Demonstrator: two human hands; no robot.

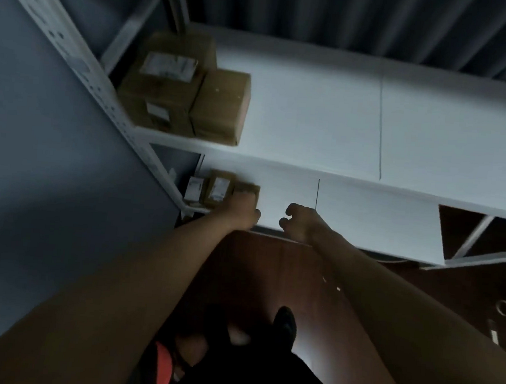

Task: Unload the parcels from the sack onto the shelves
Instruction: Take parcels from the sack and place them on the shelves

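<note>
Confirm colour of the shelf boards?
White, in dim light. The shelf boards show best in the head view, the only one here.

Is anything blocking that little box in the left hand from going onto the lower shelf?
Nothing visible does. The left hand has the small box at the lower shelf, beside two labelled parcels; the shelf to its right lies bare.

Upper shelf, left end: stacked parcels. Lower shelf, left front corner: small parcels in a row; rightmost under left hand.
</note>
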